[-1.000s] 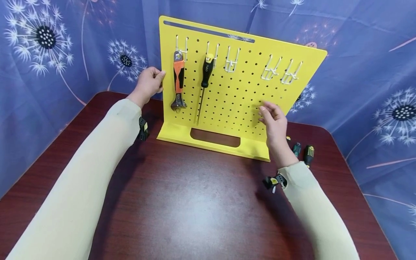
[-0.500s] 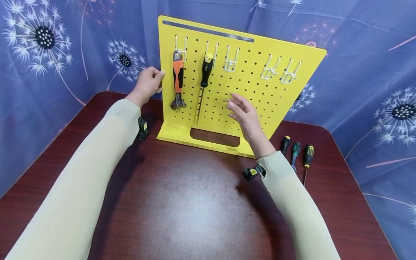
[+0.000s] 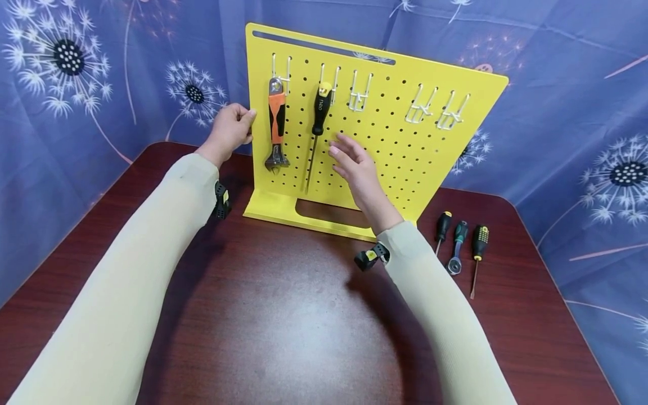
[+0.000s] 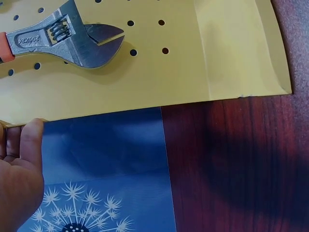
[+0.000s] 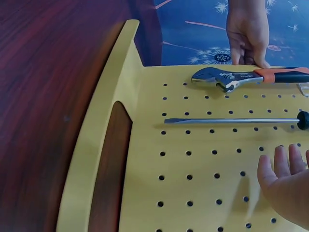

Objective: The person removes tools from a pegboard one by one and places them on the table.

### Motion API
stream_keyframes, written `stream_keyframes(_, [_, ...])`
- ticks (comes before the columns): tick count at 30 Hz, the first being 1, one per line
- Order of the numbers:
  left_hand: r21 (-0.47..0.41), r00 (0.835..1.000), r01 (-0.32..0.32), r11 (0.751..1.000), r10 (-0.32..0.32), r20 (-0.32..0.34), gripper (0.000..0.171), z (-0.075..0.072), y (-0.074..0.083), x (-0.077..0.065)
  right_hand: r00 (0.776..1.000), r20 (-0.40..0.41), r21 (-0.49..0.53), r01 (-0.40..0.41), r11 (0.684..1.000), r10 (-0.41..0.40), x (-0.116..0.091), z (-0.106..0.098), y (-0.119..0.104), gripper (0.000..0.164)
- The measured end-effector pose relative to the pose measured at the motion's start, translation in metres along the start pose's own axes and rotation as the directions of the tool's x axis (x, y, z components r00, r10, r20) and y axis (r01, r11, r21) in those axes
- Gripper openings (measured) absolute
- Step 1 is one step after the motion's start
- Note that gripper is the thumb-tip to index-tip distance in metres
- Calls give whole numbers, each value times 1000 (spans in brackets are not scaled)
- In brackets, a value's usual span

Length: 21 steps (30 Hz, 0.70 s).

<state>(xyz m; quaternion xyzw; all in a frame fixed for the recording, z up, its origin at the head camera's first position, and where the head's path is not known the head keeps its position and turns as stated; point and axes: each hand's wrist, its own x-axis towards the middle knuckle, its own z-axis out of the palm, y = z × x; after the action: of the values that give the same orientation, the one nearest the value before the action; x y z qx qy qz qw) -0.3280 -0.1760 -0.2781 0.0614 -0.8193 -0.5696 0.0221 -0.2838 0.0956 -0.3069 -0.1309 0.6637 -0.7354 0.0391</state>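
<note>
A yellow pegboard (image 3: 379, 140) stands upright on the table. My left hand (image 3: 229, 132) pinches its left edge; in the left wrist view that hand (image 4: 21, 169) shows partly, at the edge. Beside it an adjustable wrench (image 3: 277, 124) with an orange and black handle hangs from a hook, jaw end down. To its right a black-handled screwdriver (image 3: 320, 115) with a yellow end hangs tip down. My right hand (image 3: 356, 169) is in front of the board, just right of the screwdriver shaft, with loosely bent fingers and nothing held. In the right wrist view its fingers (image 5: 282, 166) are apart from the screwdriver.
Several bare wire hooks (image 3: 419, 107) are on the board's upper part. On the table (image 3: 283, 326) to the right lie a screwdriver (image 3: 443, 226), a green-handled ratchet (image 3: 458, 242) and another screwdriver (image 3: 480, 244). A blue dandelion-print curtain (image 3: 582, 140) surrounds the table behind.
My right hand has moved left across the front of the board, from its right part towards the hanging screwdriver, uncovering the tools on the right. The left hand has stayed at the edge.
</note>
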Motion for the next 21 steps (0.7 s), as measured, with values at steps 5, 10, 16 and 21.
stream_keyframes(5, [-5,1000,-4,1000,4,1,24,1,0,1,1000,-7,26,-22,999,23,8,9,-7,51])
stream_keyframes(10, [-2,1000,-2,1000,2,0,23,1,0,1,998,-40,67,-48,997,50,15,19,-9,50])
stream_keyframes(16, [-3,1000,2,1000,-2,5,24,2,2,1,995,-69,113,-66,991,74,20,27,-11,52])
stream_keyframes(21, [-4,1000,1,1000,-1,2,23,1,1,0,991,-109,137,-63,989,78,25,36,-10,50])
